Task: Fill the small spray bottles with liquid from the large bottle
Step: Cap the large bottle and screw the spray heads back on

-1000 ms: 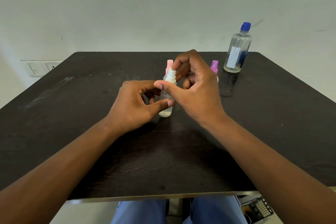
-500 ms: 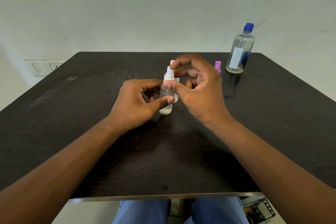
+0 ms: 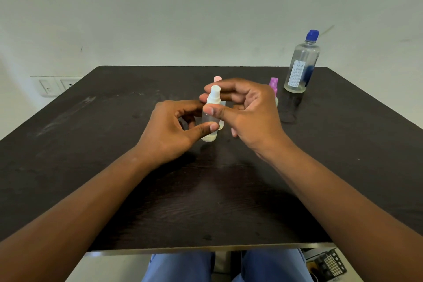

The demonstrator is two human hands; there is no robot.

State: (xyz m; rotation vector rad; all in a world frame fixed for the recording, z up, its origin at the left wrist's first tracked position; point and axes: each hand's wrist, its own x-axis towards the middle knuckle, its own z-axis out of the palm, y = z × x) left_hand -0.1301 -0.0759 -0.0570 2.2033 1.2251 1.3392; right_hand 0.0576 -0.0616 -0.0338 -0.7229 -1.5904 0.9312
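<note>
White-capped bottle (image 3: 211, 113) stands mid-table (image 3: 114, 167), pinched low by the left hand (image 3: 170, 130) while the right hand (image 3: 248, 110) curls its fingers round the spray top, likely unscrewing it; lifting it off comes next. Its plastic looks frosted and cylindrical. Behind stand pink (image 3: 217, 79) and purple (image 3: 273, 84) sprayers, then the large bottle (image 3: 301, 64), clear, blue-capped.

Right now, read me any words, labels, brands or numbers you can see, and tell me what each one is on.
No text can be read.
large bottle: its white label carries lines of print, too small and blurred to read.
Device with a keypad under the table: key markings too small to read.
white spray bottle, held by both hands: no print visible.
</note>
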